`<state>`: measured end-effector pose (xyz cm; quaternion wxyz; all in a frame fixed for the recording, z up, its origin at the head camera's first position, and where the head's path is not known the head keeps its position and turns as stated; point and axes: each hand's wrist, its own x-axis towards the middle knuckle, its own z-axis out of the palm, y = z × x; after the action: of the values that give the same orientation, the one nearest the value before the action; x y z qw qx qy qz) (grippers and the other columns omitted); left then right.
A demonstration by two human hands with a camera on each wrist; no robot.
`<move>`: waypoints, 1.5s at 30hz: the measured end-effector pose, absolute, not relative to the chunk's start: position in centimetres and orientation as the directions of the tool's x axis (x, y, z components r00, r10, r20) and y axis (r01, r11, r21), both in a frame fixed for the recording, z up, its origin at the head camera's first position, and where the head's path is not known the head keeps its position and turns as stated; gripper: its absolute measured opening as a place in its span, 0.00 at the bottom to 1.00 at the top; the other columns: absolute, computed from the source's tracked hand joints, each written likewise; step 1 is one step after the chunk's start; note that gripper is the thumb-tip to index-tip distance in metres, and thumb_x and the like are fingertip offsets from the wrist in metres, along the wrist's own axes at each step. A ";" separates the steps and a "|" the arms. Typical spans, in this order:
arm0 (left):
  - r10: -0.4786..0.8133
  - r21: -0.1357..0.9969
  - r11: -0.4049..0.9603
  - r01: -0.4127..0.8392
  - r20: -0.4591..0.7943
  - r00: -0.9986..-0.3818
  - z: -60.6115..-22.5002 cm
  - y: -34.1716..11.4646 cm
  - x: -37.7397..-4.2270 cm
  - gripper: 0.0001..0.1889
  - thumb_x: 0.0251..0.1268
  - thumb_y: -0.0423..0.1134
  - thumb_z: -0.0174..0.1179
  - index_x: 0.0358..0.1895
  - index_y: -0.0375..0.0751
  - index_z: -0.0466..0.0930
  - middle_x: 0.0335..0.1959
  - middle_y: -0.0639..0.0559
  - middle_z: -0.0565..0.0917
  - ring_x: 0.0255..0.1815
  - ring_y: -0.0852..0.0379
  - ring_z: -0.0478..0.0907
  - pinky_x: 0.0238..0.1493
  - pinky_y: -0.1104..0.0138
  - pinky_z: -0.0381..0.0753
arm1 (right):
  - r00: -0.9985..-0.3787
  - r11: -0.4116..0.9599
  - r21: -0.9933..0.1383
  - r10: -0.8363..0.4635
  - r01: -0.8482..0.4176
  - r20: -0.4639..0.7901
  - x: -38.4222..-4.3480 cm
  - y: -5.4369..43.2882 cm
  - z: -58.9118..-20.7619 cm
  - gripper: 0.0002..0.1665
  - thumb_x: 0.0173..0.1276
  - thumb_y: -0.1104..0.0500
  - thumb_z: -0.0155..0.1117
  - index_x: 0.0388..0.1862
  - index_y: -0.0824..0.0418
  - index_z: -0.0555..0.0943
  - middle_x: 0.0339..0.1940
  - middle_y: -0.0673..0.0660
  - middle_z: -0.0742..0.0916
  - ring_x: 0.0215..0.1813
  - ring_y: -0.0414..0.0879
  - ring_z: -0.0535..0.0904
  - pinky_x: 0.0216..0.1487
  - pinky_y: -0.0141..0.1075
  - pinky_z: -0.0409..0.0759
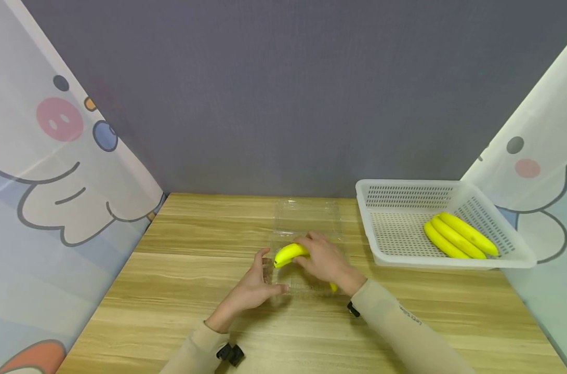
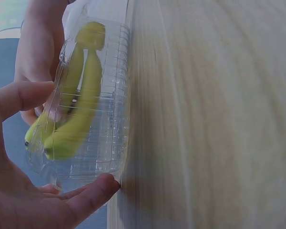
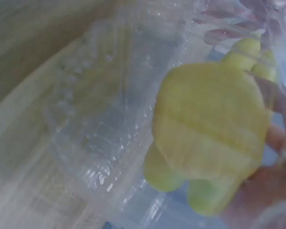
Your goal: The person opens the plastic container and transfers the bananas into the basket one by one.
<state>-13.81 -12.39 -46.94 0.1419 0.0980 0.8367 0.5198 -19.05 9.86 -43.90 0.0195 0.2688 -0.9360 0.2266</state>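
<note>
My right hand [image 1: 322,258] grips a small bunch of yellow bananas [image 1: 289,253] from above, over the tray half of a clear plastic clamshell box [image 1: 306,217] whose lid lies folded back. Through the box wall in the left wrist view, the bananas [image 2: 86,95] lie lengthwise, their tips toward my left hand. The right wrist view has their thick stem end [image 3: 209,119] close up, behind blurred clear plastic. At the box's left end, my left hand [image 1: 250,288] holds it between spread thumb and fingers. My right palm is hidden from the head camera.
A white perforated basket [image 1: 377,258] stands on the right of the wooden table [image 1: 180,275], with another bunch of bananas [image 1: 458,239] at its right side. A grey wall [image 1: 274,104] rises behind the table, and cartoon-printed panels flank both sides.
</note>
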 end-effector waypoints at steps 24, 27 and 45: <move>0.295 0.896 0.443 -0.009 -0.155 -0.943 -46.9 -12.3 -13.8 0.59 0.56 0.48 0.75 0.81 0.40 0.39 0.74 0.27 0.57 0.70 0.26 0.63 0.61 0.33 0.69 | -0.848 0.737 -0.421 -0.447 -0.529 0.283 -19.1 11.1 -42.3 0.27 0.63 0.53 0.71 0.61 0.58 0.82 0.40 0.51 0.80 0.39 0.44 0.73 0.37 0.38 0.77; 0.297 0.898 0.439 -0.009 -0.155 -0.942 -47.0 -12.3 -13.8 0.59 0.57 0.48 0.75 0.81 0.41 0.39 0.74 0.27 0.57 0.70 0.26 0.62 0.61 0.33 0.70 | -0.847 0.739 -0.416 -0.441 -0.530 0.296 -19.2 11.3 -42.3 0.27 0.61 0.54 0.69 0.60 0.57 0.83 0.40 0.51 0.80 0.38 0.43 0.72 0.35 0.37 0.75; 0.280 0.890 0.455 -0.010 -0.154 -0.948 -47.0 -12.3 -13.9 0.59 0.55 0.48 0.76 0.81 0.40 0.40 0.73 0.29 0.59 0.69 0.27 0.65 0.60 0.35 0.72 | -0.831 0.730 -0.403 -0.439 -0.552 0.342 -19.0 12.3 -40.9 0.27 0.60 0.55 0.69 0.59 0.61 0.83 0.40 0.52 0.80 0.36 0.43 0.72 0.31 0.35 0.75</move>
<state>-13.91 -12.28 -46.98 0.1406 0.0801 0.8414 0.5156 -18.97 12.33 -40.95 0.1122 0.2684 -0.9232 0.2510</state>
